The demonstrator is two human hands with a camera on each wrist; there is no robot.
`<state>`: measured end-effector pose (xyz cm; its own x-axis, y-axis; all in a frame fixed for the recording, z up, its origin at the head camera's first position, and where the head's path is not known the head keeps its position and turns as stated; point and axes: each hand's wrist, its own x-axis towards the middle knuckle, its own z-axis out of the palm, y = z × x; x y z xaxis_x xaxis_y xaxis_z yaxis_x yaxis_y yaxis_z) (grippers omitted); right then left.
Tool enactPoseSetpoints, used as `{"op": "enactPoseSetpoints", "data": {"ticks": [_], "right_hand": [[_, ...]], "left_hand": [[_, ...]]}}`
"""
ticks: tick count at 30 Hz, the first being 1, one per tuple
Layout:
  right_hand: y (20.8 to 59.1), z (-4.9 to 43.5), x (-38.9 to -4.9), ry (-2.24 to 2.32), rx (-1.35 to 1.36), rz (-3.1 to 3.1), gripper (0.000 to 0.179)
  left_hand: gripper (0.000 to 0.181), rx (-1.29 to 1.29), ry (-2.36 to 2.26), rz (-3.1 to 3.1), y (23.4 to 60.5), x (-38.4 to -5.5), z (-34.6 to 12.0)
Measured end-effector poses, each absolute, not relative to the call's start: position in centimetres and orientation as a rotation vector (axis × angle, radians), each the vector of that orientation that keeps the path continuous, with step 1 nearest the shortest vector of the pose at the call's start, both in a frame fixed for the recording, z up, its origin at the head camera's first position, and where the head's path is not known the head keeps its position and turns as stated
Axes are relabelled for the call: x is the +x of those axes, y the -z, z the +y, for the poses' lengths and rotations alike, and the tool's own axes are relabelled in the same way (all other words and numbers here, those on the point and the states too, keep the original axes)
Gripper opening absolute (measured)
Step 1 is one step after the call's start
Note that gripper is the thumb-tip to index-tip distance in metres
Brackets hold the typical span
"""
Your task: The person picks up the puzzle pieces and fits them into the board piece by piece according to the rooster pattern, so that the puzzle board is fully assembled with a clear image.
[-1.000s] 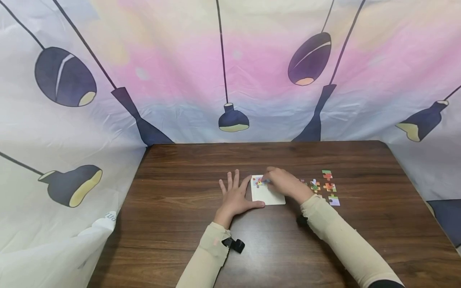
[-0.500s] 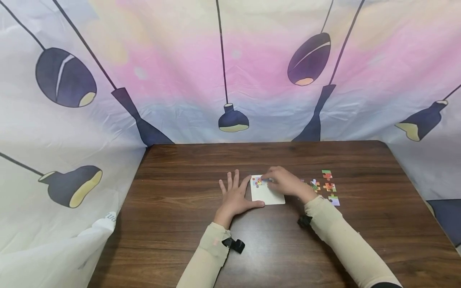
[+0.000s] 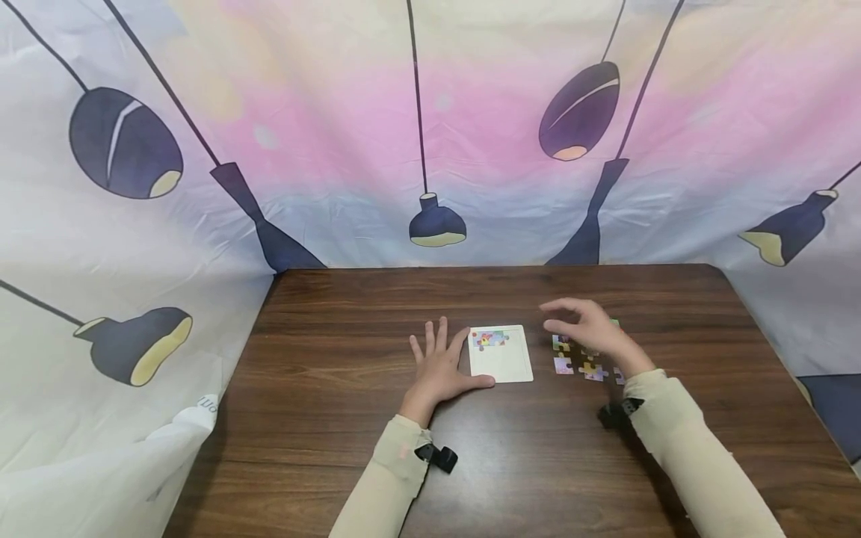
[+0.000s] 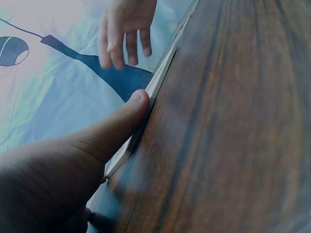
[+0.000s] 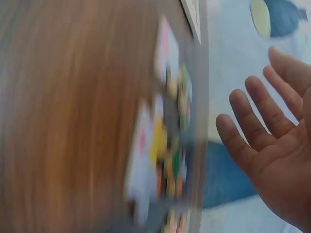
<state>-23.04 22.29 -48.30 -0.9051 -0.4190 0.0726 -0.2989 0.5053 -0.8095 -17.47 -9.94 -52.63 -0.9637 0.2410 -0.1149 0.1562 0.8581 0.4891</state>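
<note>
A white square puzzle board [image 3: 504, 365] lies on the table, with several joined jigsaw pieces [image 3: 489, 339] along its top left. My left hand [image 3: 440, 373] rests at the board's left side, fingers spread, its index fingertip by the top corner and the thumb along the near edge. In the left wrist view that thumb lies against the edge of the board [image 4: 154, 91]. My right hand [image 3: 592, 327] hovers over loose jigsaw pieces [image 3: 563, 365] right of the board and partly hides them. Its fingers [image 5: 255, 116] are extended, and nothing shows in them.
The brown wooden table [image 3: 336, 321] is backed by a hanging cloth [image 3: 350, 149] printed with lamps. The loose pieces lie flat and spaced apart; they look blurred in the right wrist view. A black wrist strap [image 3: 437, 457] sits on the left sleeve.
My right hand has left the joined pieces on the board and moved right, over the loose pieces, its fingers opening out. My left hand has stayed at the board.
</note>
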Motion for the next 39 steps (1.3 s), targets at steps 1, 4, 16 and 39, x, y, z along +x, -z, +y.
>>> {"op": "enactPoseSetpoints", "data": {"ticks": [1,4,16,39], "right_hand": [[48.1,23.1,-23.0,1.369,-0.6,2.618,0.04],[47.7,25.6,-22.8,1.384,-0.519,2.636,0.043],[48.6,33.6,-22.3,1.207,-0.237,2.709,0.057],[49.6,35.3,-22.9,1.084,-0.236,2.701,0.063]], "left_hand": [[0.114,0.309,-0.729,2.862,52.6,-17.5,-9.9],[0.114,0.314,-0.727,2.864,52.7,-17.5,-9.9],[0.114,0.314,-0.717,2.86,52.3,-17.6,-10.0],[0.115,0.302,-0.726,2.852,52.6,-17.4,-9.9]]}}
